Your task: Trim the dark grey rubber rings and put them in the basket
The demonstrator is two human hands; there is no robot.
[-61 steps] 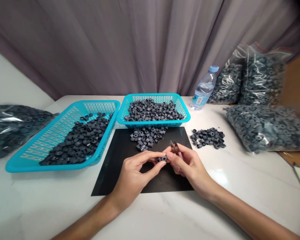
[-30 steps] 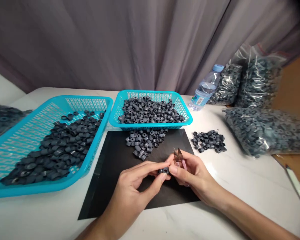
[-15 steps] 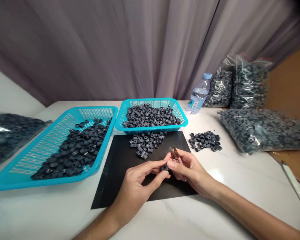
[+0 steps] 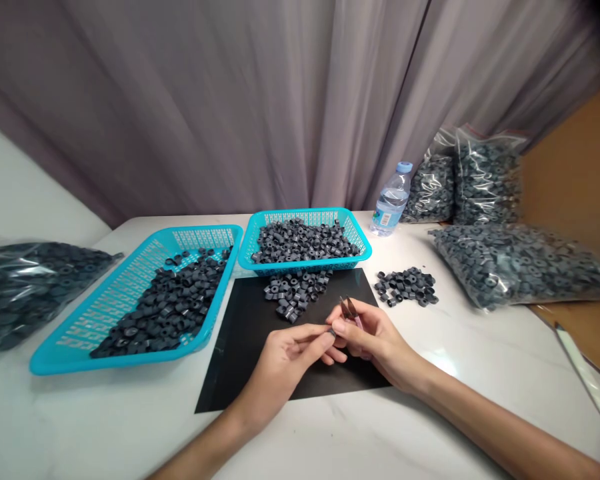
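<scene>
My left hand [image 4: 285, 357] and my right hand [image 4: 375, 343] meet over a black mat [image 4: 250, 333]. Between the fingertips of both hands is a small dark grey ring [image 4: 332, 331], mostly hidden by the fingers. My right hand also grips small pink-handled snips [image 4: 349, 309], blades pointing up and away. A loose pile of grey rings [image 4: 294, 291] lies on the far part of the mat, just beyond my hands.
Two turquoise baskets hold grey rings, a large one [image 4: 80, 333] at left and a smaller one [image 4: 353, 230] behind the mat. A small ring pile [image 4: 405, 287], a water bottle [image 4: 391, 200] and clear bags of rings [image 4: 520, 263] lie right; another bag [image 4: 25, 283] far left.
The view has shifted and tilted up slightly. My fingers have closed more tightly round the ring, which shows less now. Both hands stay over the mat.
</scene>
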